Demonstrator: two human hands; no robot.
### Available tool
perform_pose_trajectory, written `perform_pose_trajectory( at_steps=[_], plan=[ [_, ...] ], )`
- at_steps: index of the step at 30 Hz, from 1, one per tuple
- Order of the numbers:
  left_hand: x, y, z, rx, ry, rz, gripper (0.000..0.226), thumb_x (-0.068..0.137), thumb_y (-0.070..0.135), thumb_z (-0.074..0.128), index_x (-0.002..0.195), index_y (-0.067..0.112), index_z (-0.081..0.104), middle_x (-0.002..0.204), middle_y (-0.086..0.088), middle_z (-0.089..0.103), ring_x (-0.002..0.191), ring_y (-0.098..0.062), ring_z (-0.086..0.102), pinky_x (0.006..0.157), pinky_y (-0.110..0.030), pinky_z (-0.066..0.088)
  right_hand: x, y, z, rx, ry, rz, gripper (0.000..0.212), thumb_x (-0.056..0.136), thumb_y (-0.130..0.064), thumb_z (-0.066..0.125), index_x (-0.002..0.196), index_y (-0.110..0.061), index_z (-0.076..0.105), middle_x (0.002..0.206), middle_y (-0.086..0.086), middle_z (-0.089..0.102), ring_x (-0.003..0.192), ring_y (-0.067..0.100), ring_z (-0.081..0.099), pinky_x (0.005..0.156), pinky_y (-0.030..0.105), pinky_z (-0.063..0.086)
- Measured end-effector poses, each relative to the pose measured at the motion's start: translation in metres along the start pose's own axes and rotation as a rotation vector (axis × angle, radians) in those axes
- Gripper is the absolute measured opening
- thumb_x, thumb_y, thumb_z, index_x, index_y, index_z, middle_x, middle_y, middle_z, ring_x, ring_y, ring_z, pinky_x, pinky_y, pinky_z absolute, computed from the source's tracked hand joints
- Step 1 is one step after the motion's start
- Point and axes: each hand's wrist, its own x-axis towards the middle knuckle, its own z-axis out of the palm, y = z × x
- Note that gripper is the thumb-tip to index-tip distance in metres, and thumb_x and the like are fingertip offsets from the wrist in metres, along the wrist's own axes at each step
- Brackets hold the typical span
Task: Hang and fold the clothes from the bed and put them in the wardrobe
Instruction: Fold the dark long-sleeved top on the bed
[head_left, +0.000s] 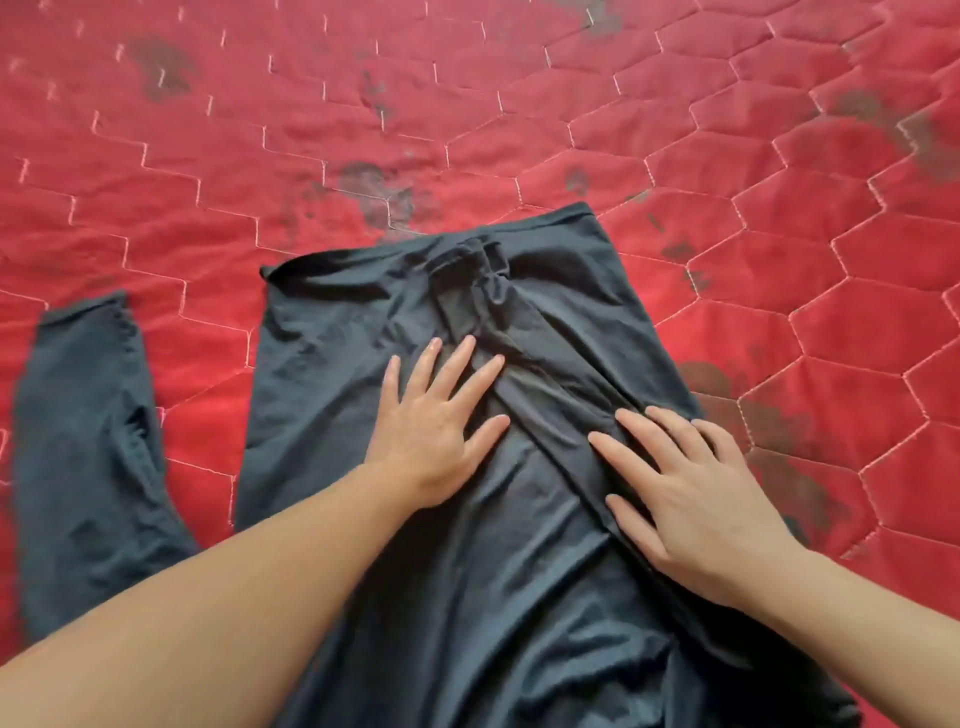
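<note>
A dark grey-blue garment (332, 364) lies spread on the red quilted bed cover (519, 104), its far hem toward the middle of the bed. One long sleeve (83, 426) stretches out to the left; the right side is folded over the body in a diagonal pleat. My left hand (431, 421) lies flat on the middle of the garment with fingers spread. My right hand (685, 488) presses flat on the folded-over right part, fingers straight. Neither hand grips the cloth.
The red cover has white hexagon stitching and several dark worn patches (384, 192). Bare cover lies beyond the garment and to its right (831, 312). No wardrobe or hanger is in view.
</note>
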Motion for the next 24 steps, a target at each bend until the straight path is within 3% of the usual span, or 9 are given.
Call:
perform_pose_trajectory(
  at_steps=[3,6,9,11,13,17,20,24],
  plan=[
    [-0.004,-0.021,0.004,0.021,0.019,0.044,0.067,0.089,0.07,0.009,0.151,0.047,0.003,0.164,0.009,0.003,0.151,-0.016,-0.007,0.12,-0.049,-0.006,0.038,-0.011,-0.008,0.03,0.109,0.061,0.036,0.086,-0.043,0.042,0.104,-0.02,0.063,0.105,0.004,0.059,0.102,0.032,0.057,0.096,0.047,0.037],
    [-0.004,-0.02,0.007,0.013,0.074,0.055,0.067,0.09,0.069,0.016,0.152,0.045,0.008,0.164,0.007,0.01,0.151,-0.017,0.0,0.12,-0.05,0.0,0.092,-0.028,-0.014,0.057,0.143,0.009,0.037,0.087,-0.033,0.049,0.12,-0.021,0.06,0.127,0.008,0.055,0.117,0.034,0.052,0.098,0.047,0.036],
    [-0.003,-0.023,0.011,-0.015,0.108,0.046,0.068,0.091,0.068,0.019,0.153,0.042,0.008,0.164,0.006,0.008,0.151,-0.014,-0.002,0.12,-0.049,-0.001,0.147,-0.04,-0.016,0.042,0.036,-0.018,0.052,0.096,-0.037,0.044,0.147,-0.031,0.036,0.158,0.007,0.026,0.143,0.029,0.026,0.111,0.049,0.025],
    [-0.002,-0.025,0.011,-0.043,0.12,0.041,0.068,0.091,0.067,0.021,0.153,0.041,0.01,0.164,0.005,0.01,0.151,-0.013,-0.001,0.12,-0.049,0.0,0.174,-0.039,-0.016,0.033,0.004,0.06,0.054,0.098,-0.043,0.036,0.15,-0.032,0.026,0.161,0.002,0.017,0.146,0.023,0.016,0.113,0.046,0.019],
    [-0.002,-0.025,0.012,-0.057,0.122,0.041,0.068,0.09,0.067,0.021,0.153,0.042,0.008,0.164,0.005,0.009,0.151,-0.013,-0.001,0.12,-0.049,0.0,0.189,-0.037,-0.017,0.066,0.039,0.113,0.054,0.097,-0.041,0.037,0.148,-0.027,0.03,0.159,-0.001,0.024,0.146,0.018,0.019,0.111,0.044,0.021],
    [-0.002,-0.026,0.015,-0.085,0.156,0.049,0.068,0.091,0.066,0.022,0.153,0.042,0.009,0.164,0.005,0.01,0.151,-0.013,-0.001,0.12,-0.048,-0.003,0.204,-0.04,-0.027,0.201,0.249,0.172,0.053,0.095,-0.034,0.046,0.146,-0.02,0.038,0.157,-0.004,0.031,0.145,0.014,0.025,0.108,0.04,0.021],
    [-0.001,-0.026,0.017,-0.117,0.173,0.052,0.068,0.09,0.066,0.025,0.153,0.04,0.014,0.163,0.004,0.014,0.151,-0.014,0.002,0.12,-0.048,-0.003,0.208,-0.039,-0.032,0.2,0.133,0.249,0.06,0.095,-0.042,0.043,0.151,-0.028,0.025,0.162,-0.003,0.016,0.148,0.018,0.015,0.113,0.043,0.017],
    [0.002,-0.028,0.014,-0.107,0.105,0.044,0.07,0.089,0.066,0.023,0.153,0.04,0.012,0.164,0.007,0.005,0.15,-0.011,-0.007,0.119,-0.046,-0.01,0.183,-0.058,-0.029,0.089,0.071,0.143,0.06,0.096,-0.044,0.043,0.151,-0.037,0.022,0.163,0.002,0.005,0.149,0.022,0.008,0.115,0.045,0.012]
  ],
)
